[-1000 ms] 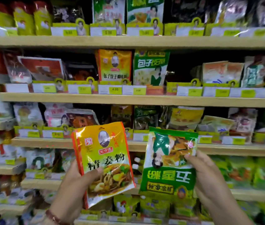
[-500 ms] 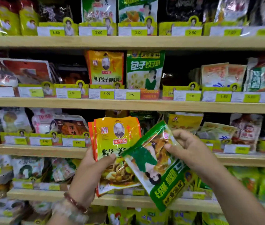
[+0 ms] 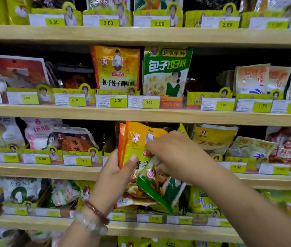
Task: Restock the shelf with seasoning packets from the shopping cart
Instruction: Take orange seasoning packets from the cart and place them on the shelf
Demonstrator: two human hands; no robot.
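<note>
Spanning the frame, the wooden shelf (image 3: 87, 113) carries stock in every bay. Left hand (image 3: 116, 177) grips the yellow packets (image 3: 135, 139), thumb pressed across their face, level with the third tier. Right hand (image 3: 175, 154) pinches the green packet (image 3: 160, 188), hanging inverted. Risk: crossed hands crowd; the slick pouch may slip or get misfiled.

Bright, even light on packet fronts, dark shelf recesses behind; soft overall, edges bowed and blurred.
</note>
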